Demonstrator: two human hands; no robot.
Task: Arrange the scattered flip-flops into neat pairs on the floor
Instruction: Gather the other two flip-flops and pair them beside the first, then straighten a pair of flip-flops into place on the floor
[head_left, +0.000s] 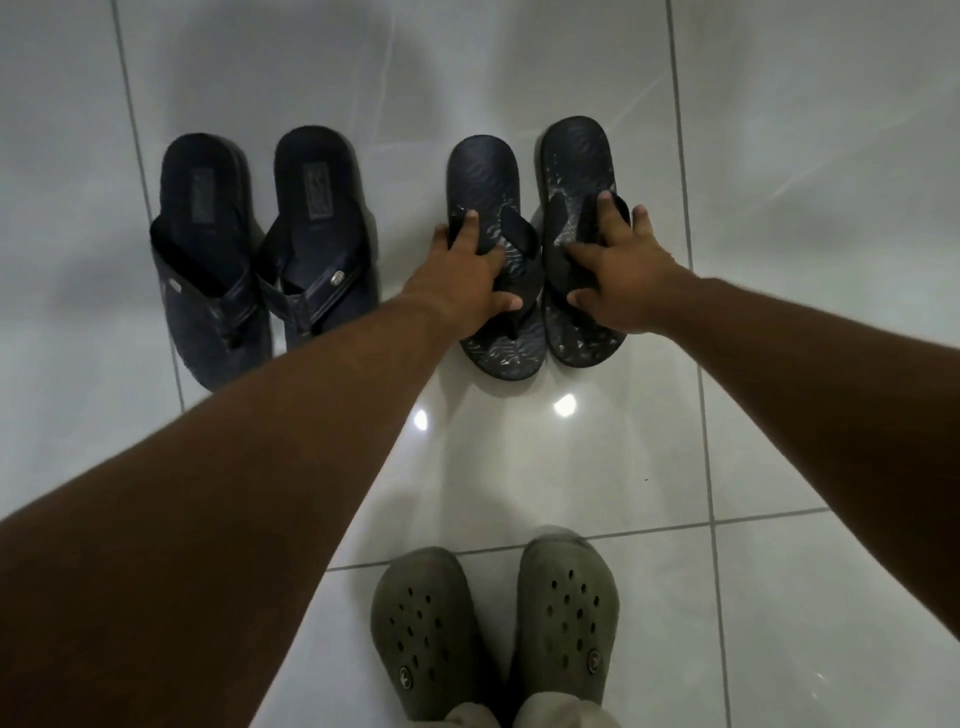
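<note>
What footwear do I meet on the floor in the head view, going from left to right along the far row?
Dark blue left sandal → dark blue right sandal → patterned flip-flop under left hand → patterned flip-flop under right hand.

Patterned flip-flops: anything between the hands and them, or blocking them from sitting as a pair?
Nothing visible. The left hand already grips the strap of the left patterned flip-flop, the right hand the strap of the right patterned flip-flop. They lie side by side on bare tile floor, apart from the dark leather pair.
</note>
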